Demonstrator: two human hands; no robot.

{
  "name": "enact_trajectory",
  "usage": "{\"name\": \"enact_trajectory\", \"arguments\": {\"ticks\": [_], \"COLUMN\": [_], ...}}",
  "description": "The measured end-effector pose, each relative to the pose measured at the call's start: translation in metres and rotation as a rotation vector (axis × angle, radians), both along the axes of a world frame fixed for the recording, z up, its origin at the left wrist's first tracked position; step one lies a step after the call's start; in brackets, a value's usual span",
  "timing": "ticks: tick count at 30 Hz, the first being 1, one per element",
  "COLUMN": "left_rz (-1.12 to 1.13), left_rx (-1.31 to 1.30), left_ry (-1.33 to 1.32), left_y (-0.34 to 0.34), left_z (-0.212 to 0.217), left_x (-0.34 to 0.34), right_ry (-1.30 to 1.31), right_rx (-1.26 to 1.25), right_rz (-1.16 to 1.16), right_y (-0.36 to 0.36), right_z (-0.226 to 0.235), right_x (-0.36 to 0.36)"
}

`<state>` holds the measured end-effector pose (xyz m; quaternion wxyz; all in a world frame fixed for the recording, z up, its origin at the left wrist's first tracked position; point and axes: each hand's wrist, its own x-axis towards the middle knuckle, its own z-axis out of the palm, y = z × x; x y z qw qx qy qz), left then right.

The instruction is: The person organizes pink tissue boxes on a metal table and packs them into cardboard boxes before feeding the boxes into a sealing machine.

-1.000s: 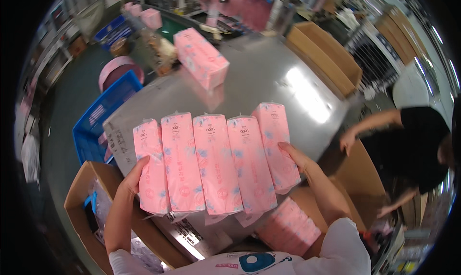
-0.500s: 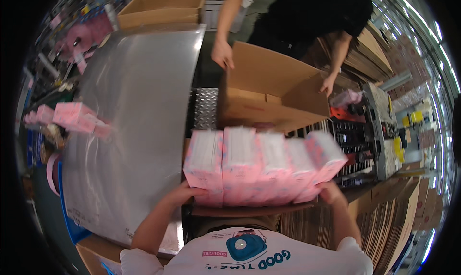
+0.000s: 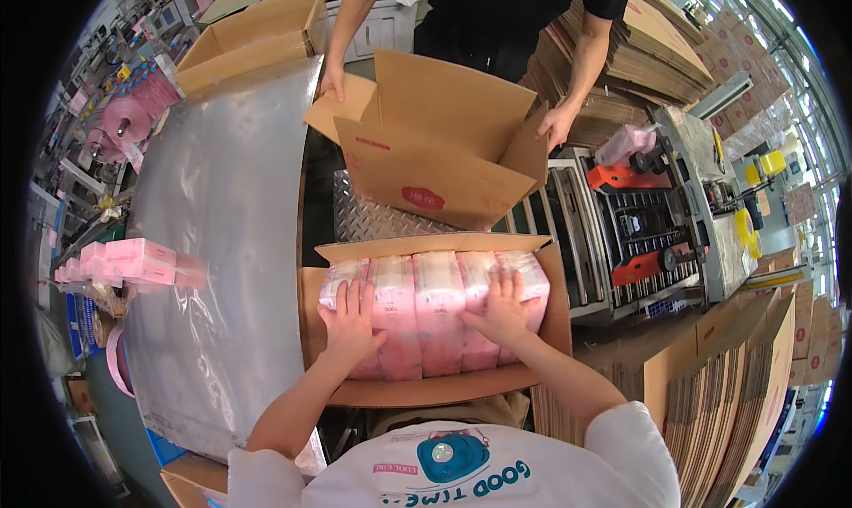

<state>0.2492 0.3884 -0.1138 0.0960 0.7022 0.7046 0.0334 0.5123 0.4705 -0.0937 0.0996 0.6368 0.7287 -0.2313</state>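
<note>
A row of several pink-and-white packs, like tissue packs (image 3: 438,322), stands side by side inside an open cardboard carton (image 3: 435,392) right before me. My left hand (image 3: 352,324) lies on the left packs with its fingers spread. On the right packs rests my right hand (image 3: 502,316), likewise flat and spread. Neither hand is wrapped round anything. Beyond, a co-worker's two hands hold a second open carton (image 3: 430,166) by its sides, tilted, above a diamond-patterned metal plate (image 3: 373,221).
To the left runs a shiny metal table (image 3: 222,206), with pink packs (image 3: 138,261) at its far-left edge. A roller conveyor with red guides (image 3: 630,178) lies to the right. Flattened cartons (image 3: 710,393) stand at the lower right. Another open carton (image 3: 253,42) sits at the back left.
The row of packs has gone down into the near carton. My hands have moved from its two ends onto the packs. The co-worker's carton has shifted left and turned.
</note>
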Motion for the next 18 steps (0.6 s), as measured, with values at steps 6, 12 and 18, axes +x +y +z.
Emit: {"name": "enact_trajectory", "arguments": {"ticks": [6,12,18], "left_rz": [0.020,0.031,0.468], "left_rx": [-0.536,-0.398,-0.237], "left_ry": [-0.070,-0.273,-0.813], "left_y": [0.083,0.058,-0.098], "left_z": [-0.053,-0.104,-0.026], "left_x": [-0.019,-0.023,-0.054], "right_ry": [0.005,0.409,0.008], "right_rx": [-0.287,-0.166,0.448], "right_rz": [-0.121,0.031,-0.019], "right_y": [0.081,0.058,0.001], "right_z": [-0.052,-0.078,0.042], "right_x": [-0.017,0.027,0.149]}}
